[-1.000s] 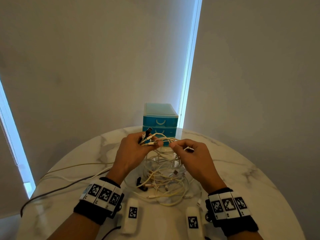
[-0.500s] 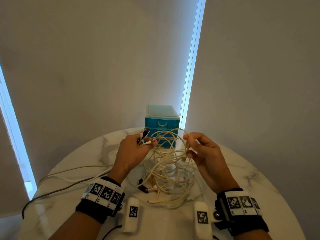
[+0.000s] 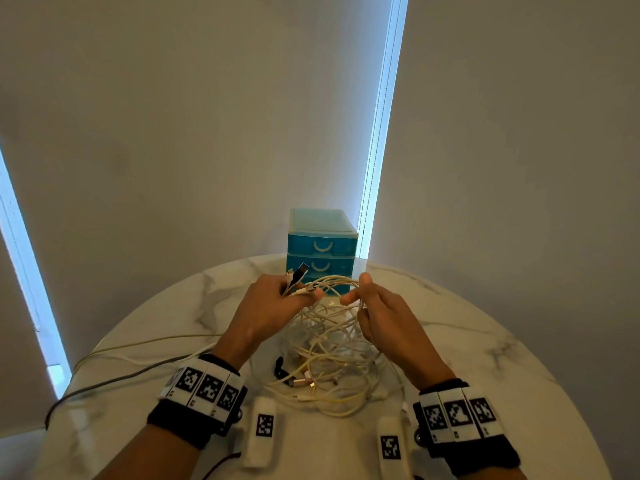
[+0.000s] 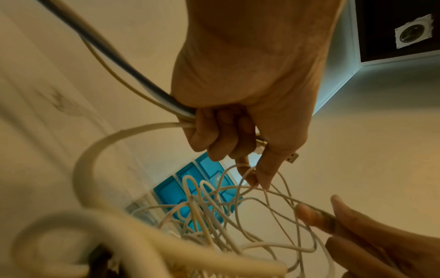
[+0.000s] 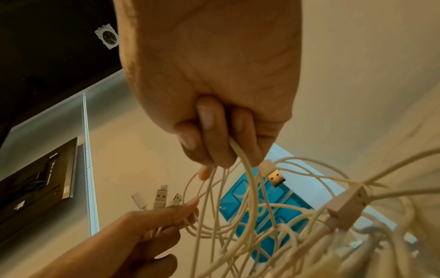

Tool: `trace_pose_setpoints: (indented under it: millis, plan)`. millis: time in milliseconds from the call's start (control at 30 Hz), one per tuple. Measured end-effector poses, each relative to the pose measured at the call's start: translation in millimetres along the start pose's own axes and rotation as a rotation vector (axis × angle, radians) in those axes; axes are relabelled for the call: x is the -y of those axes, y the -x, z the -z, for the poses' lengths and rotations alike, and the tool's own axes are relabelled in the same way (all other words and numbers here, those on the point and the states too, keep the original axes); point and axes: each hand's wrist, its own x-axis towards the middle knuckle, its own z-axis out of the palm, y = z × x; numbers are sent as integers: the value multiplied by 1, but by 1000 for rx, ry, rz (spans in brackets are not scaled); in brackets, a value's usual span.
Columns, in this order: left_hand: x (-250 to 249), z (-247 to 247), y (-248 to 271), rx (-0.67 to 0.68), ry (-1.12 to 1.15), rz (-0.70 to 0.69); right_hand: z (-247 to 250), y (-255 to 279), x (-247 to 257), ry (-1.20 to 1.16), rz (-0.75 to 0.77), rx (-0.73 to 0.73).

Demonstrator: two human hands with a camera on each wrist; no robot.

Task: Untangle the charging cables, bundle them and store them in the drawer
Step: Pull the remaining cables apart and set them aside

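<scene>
Ceiling fixture above cable-gripping hands

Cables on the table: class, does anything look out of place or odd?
Yes: the white cables remain one knotted heap on the table, loops crossing. The left hand grips several plug ends; the right hand pinches loops.

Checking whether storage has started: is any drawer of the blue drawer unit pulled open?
No, in the head view every visible drawer front of the blue drawer unit sits flush and closed behind the tangled charging cables.
</scene>
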Motion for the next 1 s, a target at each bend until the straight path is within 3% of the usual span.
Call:
trace_pose_setpoints:
  millis: [133,267,400,500,567,633,733,800,900,1000]
  plan:
    - [0,-1,0,-25,-16,49,-2,1,2,-44,119,-9]
    - [5,-2,-2,-50,14,78,0,7,11,-122,225,94]
    - [-2,0,1,-38,-4,110,12,11,23,-450,281,70]
    - [-1,-1,1,-69,21,105,26,13,31,-814,276,122]
    - [0,-1,1,-77,32,77,30,13,31,-902,257,178]
    - [1,-2,1,-87,37,59,32,12,27,-798,224,297]
    - [1,-2,1,-83,52,59,31,8,16,-414,107,504]
    - [1,-3,1,-60,52,46,28,7,10,-249,18,554]
    - [-1,-4,4,-16,57,27,21,7,9,-174,-88,438]
    - [-1,-4,3,-28,77,-5,14,6,9,-96,-17,286]
